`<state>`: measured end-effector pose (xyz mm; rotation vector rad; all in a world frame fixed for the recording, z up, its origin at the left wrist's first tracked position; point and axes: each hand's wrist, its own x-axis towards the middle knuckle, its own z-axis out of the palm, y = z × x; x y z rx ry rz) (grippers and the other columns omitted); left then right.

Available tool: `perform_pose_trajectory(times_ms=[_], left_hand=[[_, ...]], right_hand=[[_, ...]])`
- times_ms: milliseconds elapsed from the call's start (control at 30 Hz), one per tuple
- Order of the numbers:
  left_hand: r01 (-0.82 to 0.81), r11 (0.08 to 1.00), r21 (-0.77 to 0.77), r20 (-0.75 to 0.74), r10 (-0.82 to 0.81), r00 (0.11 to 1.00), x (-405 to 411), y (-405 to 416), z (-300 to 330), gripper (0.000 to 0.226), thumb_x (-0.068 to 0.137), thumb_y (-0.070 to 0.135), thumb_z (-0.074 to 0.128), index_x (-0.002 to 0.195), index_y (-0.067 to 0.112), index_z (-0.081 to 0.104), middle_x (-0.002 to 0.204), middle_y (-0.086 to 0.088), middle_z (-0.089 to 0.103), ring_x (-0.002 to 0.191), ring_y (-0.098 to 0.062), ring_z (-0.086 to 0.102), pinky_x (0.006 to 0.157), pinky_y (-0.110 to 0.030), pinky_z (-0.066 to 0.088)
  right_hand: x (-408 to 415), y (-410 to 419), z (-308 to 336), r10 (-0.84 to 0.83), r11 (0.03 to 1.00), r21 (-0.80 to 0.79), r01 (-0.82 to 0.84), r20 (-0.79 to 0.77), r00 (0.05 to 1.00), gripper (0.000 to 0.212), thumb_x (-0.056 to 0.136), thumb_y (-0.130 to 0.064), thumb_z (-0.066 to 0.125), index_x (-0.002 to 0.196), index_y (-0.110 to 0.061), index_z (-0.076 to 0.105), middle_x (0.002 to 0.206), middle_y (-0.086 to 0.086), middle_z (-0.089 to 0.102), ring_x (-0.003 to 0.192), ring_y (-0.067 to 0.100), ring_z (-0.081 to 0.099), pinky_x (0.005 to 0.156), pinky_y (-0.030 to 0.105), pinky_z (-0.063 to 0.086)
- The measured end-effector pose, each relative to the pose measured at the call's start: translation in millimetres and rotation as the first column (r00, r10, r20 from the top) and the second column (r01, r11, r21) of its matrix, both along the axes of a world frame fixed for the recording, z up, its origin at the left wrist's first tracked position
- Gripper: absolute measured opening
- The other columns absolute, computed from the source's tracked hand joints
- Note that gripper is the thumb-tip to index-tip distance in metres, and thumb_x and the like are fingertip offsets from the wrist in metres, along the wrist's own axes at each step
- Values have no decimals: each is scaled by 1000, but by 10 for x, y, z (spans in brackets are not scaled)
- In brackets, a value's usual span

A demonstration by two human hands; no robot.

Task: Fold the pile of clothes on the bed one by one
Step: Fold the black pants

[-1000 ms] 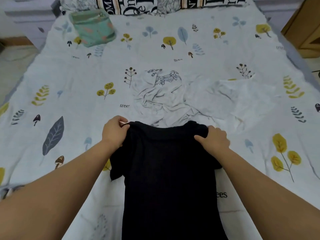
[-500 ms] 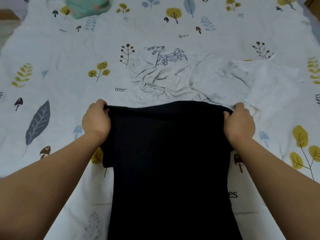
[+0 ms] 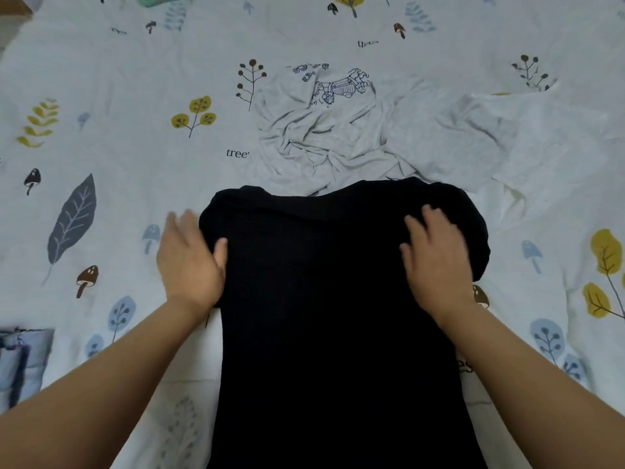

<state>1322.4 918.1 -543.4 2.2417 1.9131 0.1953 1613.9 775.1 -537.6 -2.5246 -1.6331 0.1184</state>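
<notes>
now black shirt (image 3: 331,299) flat on bed (image 3: 135,106). left hand (image 3: 189,262) at shirt's left edge, right hand (image 3: 436,262) on shirt, fingers straight, apart. grey clothes (image 3: 321,140) beyond shirt.

Black garment (image 3: 324,316) flat on the bed, crumpled grey clothes (image 3: 338,137) (one printed) just beyond.

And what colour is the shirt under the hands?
The shirt is plain black, seen best in the head view.
</notes>
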Motion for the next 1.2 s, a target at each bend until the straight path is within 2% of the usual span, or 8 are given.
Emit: perform_pose_trajectory(times_ms=[133,300,400,567,667,800,1000,1200], left_hand=[[-151,977,-149,58,161,985,-41,-43,158,33,90,22,54,111,-3,57,123,-23,48,118,-40,39,97,-47,34],[-116,965,-237,404,207,891,28,-73,345,12,94,16,50,91,4,50,74,-1,52,79,-26,50,58,-27,32],[-227,960,-167,335,271,902,-61,-16,412,25,93,23,53,103,0,55,96,-13,62,91,-32,55,76,-31,36],[-376,926,-16,149,374,915,-237,-150,470,42,90,15,54,125,-5,42,126,-29,44,111,-47,46,89,-51,37],[3,986,165,145,-27,989,-55,-600,410,48,84,18,51,128,-2,46,131,-27,44,116,-43,43,92,-51,37],[450,892,39,-45,-448,893,-17,-1414,96,55,87,38,36,136,13,42,144,-15,39,130,-28,33,99,-53,37],[336,934,-122,-81,-347,934,-470,-1763,-12,55,90,36,44,139,12,39,141,-22,41,128,-38,43,95,-57,41],[122,963,-241,125,-94,988,-699,-2259,302,62,80,8,67,135,-2,40,114,-22,54,103,-39,54,85,-46,46]], right_hand=[[228,-111,162,-427,899,42,436,-139,894,54,83,2,51,136,1,39,145,28,29,135,40,26,108,50,26],[214,-124,203,-373,923,-5,385,-253,892,24,92,-19,54,105,2,55,124,28,50,120,40,43,92,45,38],[279,-123,362,-478,864,39,503,-252,841,11,95,-10,46,100,-1,47,99,27,57,85,38,54,66,37,35],[241,-272,474,-545,836,2,549,-127,829,63,91,-26,54,144,-7,25,146,26,26,130,42,31,102,51,30],[-268,-525,340,-210,964,156,215,-48,977,61,86,-25,52,141,-5,35,146,29,29,131,42,33,101,53,34],[-778,-1099,-1,163,977,-141,-162,-5,987,54,95,-43,24,137,-16,45,145,14,41,134,32,35,100,56,38],[-660,-1621,94,-178,974,-163,160,-103,979,49,96,-29,42,141,-8,41,145,18,39,135,35,35,108,48,30],[-1067,-2031,591,-446,895,-254,368,-446,776,56,92,-21,53,142,-14,28,122,9,56,108,27,56,86,35,42]])
